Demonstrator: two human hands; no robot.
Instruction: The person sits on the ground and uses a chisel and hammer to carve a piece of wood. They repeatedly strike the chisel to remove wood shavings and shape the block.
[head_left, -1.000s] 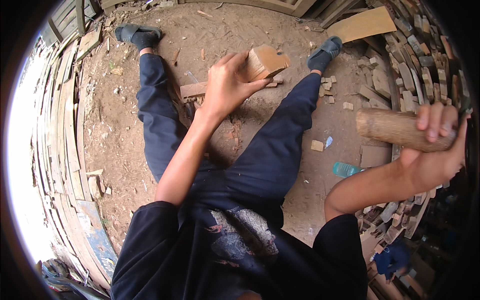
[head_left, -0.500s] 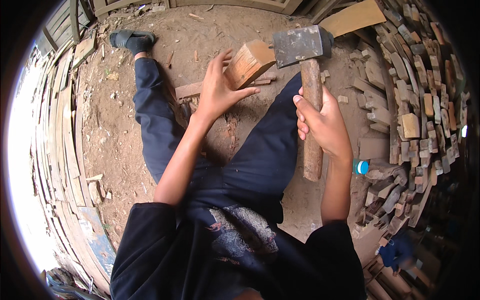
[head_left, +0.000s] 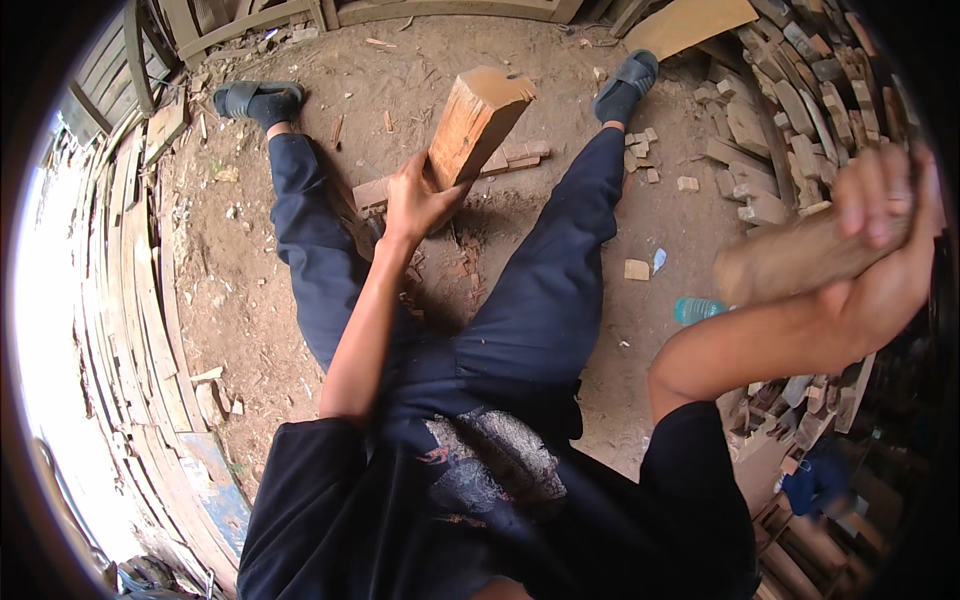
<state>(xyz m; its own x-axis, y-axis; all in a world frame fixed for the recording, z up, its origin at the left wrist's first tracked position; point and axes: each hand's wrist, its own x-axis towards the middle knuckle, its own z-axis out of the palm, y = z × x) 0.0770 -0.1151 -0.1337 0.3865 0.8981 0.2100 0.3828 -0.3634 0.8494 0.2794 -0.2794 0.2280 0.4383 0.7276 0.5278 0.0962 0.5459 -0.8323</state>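
Observation:
A thick block of wood (head_left: 475, 125) stands tilted between my outstretched legs, its pale sawn end facing up. My left hand (head_left: 412, 205) is wrapped around its lower left side; the block's lower end is hidden. Far out to the right, my right hand (head_left: 878, 205) is raised and closed on the wooden handle of a sledgehammer (head_left: 785, 258). The handle is blurred by motion, and the hammer's head does not show in the dark rim. Reddish wood strips (head_left: 515, 158) lie behind the block on the dirt floor.
Stacked wood offcuts (head_left: 800, 120) line the right side, and long planks (head_left: 120, 330) run along the left. A clear bottle (head_left: 697, 310) and a small wood block (head_left: 636, 269) lie right of my leg. Another person in blue (head_left: 818, 487) is at the lower right.
My right hand has swung the sledgehammer from above the block out to the far right. My left hand, open beside the block before, has closed on it, and the block stands more upright.

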